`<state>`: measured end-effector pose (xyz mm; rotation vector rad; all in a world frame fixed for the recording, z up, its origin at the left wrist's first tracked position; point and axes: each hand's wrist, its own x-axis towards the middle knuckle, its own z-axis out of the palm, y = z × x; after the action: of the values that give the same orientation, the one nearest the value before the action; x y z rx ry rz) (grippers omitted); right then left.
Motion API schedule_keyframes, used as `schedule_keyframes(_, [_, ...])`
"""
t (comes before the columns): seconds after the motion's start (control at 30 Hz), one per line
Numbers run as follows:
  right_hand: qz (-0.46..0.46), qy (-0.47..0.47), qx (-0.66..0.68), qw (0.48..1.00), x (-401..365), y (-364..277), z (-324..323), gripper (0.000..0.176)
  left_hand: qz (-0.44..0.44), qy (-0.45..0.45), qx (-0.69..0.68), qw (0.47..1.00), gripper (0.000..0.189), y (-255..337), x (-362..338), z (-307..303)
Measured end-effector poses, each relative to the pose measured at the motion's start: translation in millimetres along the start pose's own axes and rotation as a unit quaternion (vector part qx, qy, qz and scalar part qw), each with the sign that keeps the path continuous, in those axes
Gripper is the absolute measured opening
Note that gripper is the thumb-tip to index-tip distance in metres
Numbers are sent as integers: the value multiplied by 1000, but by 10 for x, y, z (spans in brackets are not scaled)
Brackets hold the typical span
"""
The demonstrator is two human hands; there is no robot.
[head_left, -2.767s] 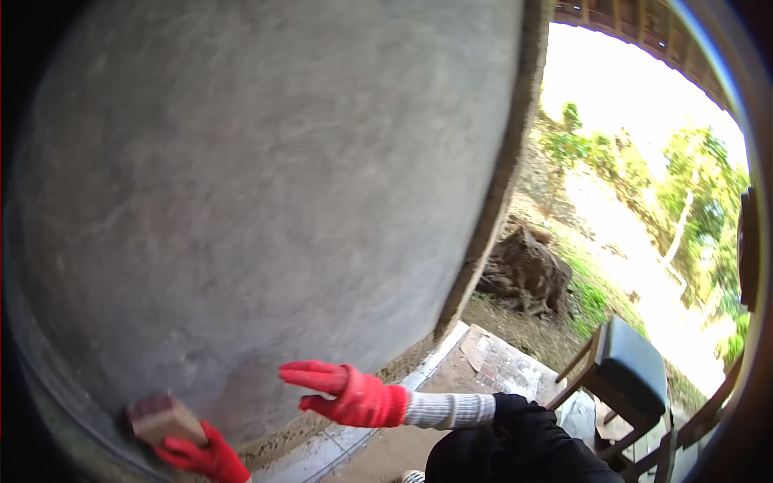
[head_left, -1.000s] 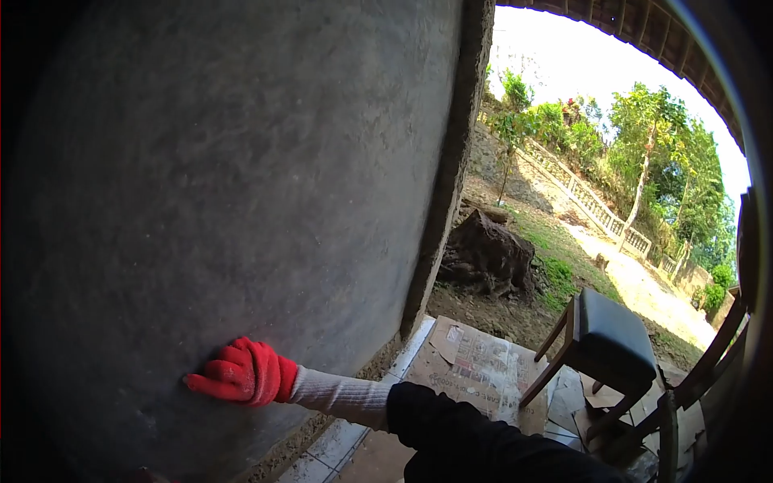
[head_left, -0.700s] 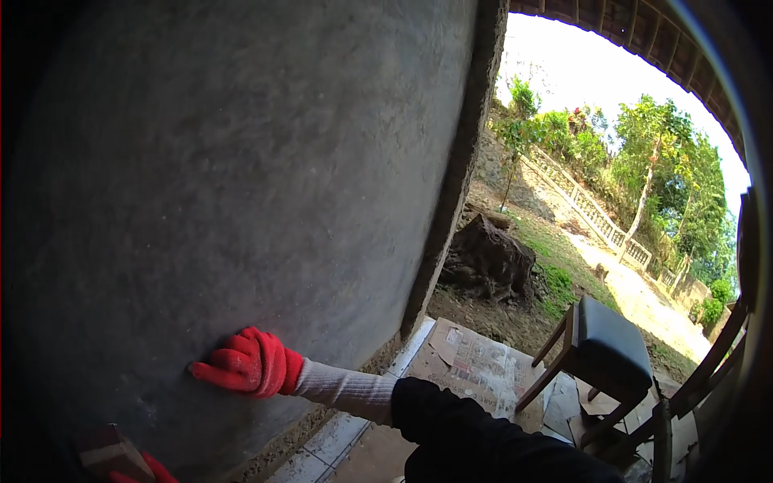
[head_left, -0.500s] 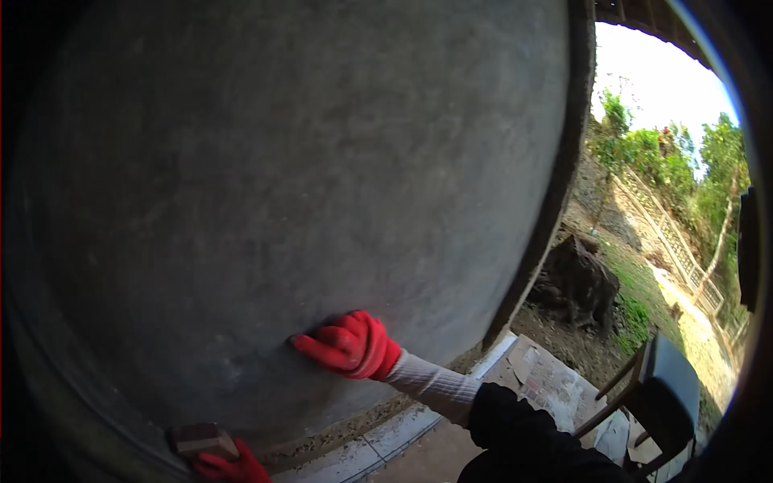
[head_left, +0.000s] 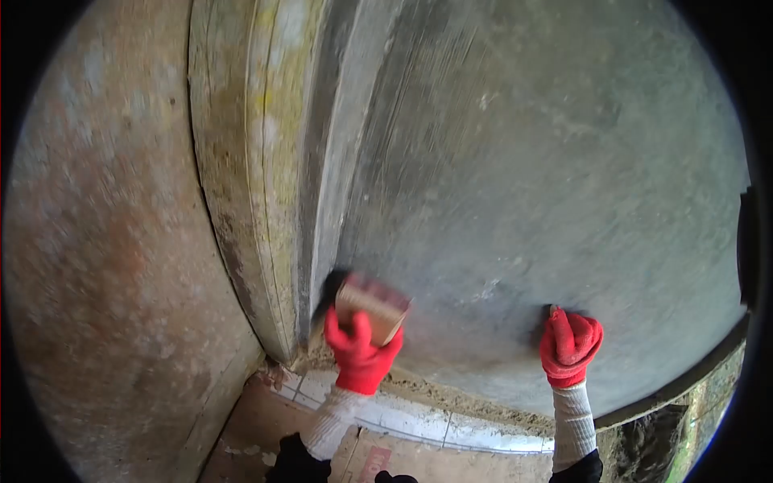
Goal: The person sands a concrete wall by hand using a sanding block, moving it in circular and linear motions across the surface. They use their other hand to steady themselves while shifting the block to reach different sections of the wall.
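Note:
In a red glove with a pale knitted cuff, my left hand (head_left: 362, 350) grips a brown rectangular block (head_left: 373, 307). The block is held near the lower left edge of the grey plastered wall (head_left: 499, 201) and is slightly blurred. My right hand (head_left: 570, 342), gloved the same way, is closed near the wall's lower right part. A small tip shows above its fingers, but what it belongs to I cannot make out.
A pale, yellow-stained post (head_left: 278, 177) stands left of the grey wall, beside a rough reddish-brown wall (head_left: 121, 241). Below run white tiles (head_left: 411, 420) and cardboard (head_left: 419, 460) on the floor. A dark stump (head_left: 652, 443) shows at the lower right.
The view has swung left, bringing the post and brown wall into sight. My left hand and its block show more fully. My right hand appears farther right in view, still closed.

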<state>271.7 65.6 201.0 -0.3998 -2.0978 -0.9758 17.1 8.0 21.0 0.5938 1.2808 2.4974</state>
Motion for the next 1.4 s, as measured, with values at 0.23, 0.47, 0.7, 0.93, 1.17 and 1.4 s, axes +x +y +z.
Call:
schedule_keyframes(0.23, [-7,11,22,1000,22,1,18,40,440,-34,349,827,78,258,148,26])
schedule_keyframes(0.47, [-22,29,3,999,59,-39,9,44,399,-44,311,862,71,401,25,146])
schedule_keyframes(0.7, [6,3,-1,1000,-101,0,17,45,432,-28,318,843,76,227,81,120])
schedule_keyframes(0.93, [-6,9,-10,1000,-72,-43,5,42,400,-70,297,864,77,418,68,171])
schedule_keyframes(1.17, [-28,54,-15,998,-27,-25,30,44,312,-26,229,922,67,-295,-211,-162])
schedule_keyframes(1.4, [-16,-16,-6,1000,-107,-19,3,46,263,-70,253,928,69,-123,-101,-22])
